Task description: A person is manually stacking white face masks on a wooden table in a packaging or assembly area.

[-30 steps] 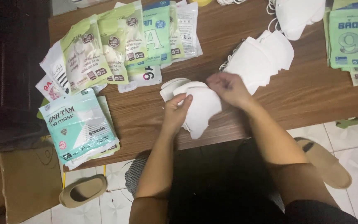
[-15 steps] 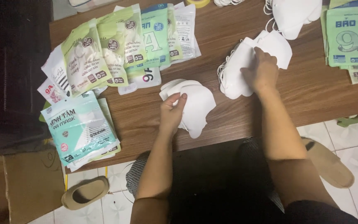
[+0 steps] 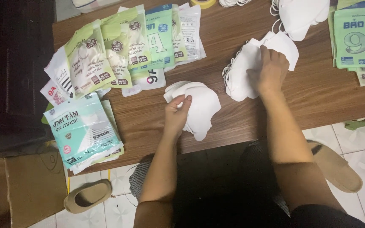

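I see the left hand (image 3: 176,116) with fingers pinched on the small stack of white masks (image 3: 199,105) near the wooden surface's (image 3: 241,122) front edge; the right hand (image 3: 271,71) presses flat, fingers spread, on the larger mask pile (image 3: 241,74) beside it.

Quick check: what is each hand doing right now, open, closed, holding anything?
Left hand: closed, pinching the small stack of white masks.
Right hand: fingers spread, pressing flat on the mask pile; no grip visible.
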